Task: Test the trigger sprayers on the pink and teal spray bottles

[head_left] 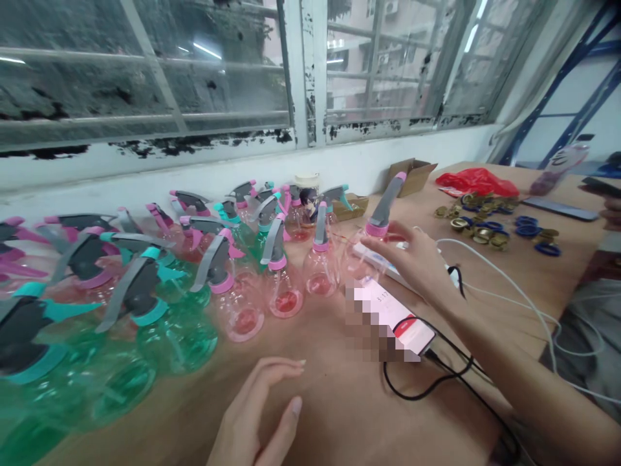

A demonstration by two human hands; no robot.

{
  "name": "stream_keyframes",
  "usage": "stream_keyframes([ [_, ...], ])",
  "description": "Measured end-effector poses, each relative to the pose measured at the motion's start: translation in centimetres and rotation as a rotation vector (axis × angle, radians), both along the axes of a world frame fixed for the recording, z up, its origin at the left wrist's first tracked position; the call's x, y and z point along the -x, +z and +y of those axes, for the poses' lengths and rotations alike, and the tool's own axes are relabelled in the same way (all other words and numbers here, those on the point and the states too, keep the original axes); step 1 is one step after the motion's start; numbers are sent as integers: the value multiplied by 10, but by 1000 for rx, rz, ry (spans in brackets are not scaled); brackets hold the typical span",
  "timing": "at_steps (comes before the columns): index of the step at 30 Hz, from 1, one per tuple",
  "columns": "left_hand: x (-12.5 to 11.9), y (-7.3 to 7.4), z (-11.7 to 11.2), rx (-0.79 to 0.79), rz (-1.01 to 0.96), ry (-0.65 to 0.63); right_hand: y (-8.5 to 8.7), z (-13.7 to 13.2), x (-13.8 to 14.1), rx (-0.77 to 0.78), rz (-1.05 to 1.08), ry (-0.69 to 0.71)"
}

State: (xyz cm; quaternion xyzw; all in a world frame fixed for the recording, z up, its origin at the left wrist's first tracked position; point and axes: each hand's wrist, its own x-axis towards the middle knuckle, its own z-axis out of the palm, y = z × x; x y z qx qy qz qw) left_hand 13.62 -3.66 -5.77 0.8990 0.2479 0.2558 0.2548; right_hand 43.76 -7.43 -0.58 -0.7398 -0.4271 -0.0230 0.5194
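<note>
My right hand [417, 259] reaches forward over the table, fingers curled around the body of a clear pink spray bottle [373, 243] with a grey trigger and pink collar. My left hand [259, 414] hovers low over the brown tabletop [339, 401] at the bottom centre, fingers slightly bent and apart, holding nothing. Several pink spray bottles [281, 278] and green spray bottles [160, 317] stand in rows to the left. A phone [402, 317] lies lit between my hands, a black cable [436, 382] plugged into it.
A white cable [504, 278] runs across the right side. Gold caps and blue rings [490, 223] are scattered at the back right, near a red bag [478, 181] and a small cardboard box [412, 173]. Another person's hand [612, 213] shows at the right edge. Windows line the back wall.
</note>
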Motion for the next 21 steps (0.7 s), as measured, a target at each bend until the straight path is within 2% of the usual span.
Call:
stream_keyframes([
  [1, -1, 2, 1, 28, -7, 9, 3, -11, 9, -15, 14, -5],
  [4, -6, 9, 3, 125, -40, 41, 8, -37, 41, -12, 61, 118],
  [8, -11, 22, 2, 238, -119, 24, 2, -53, 88, -11, 89, 316],
  [11, -10, 34, 1, 233, -188, -20, -7, -51, 120, 9, 77, 529],
  [14, -1, 45, 0, 204, -206, 20, -13, -43, 147, -15, 36, 684],
  [17, 17, 54, -1, 238, -199, 83, -17, -33, 171, -28, -14, 759],
  [21, 49, 60, -2, 252, -199, 159, -18, -20, 203, 11, -83, 783],
])
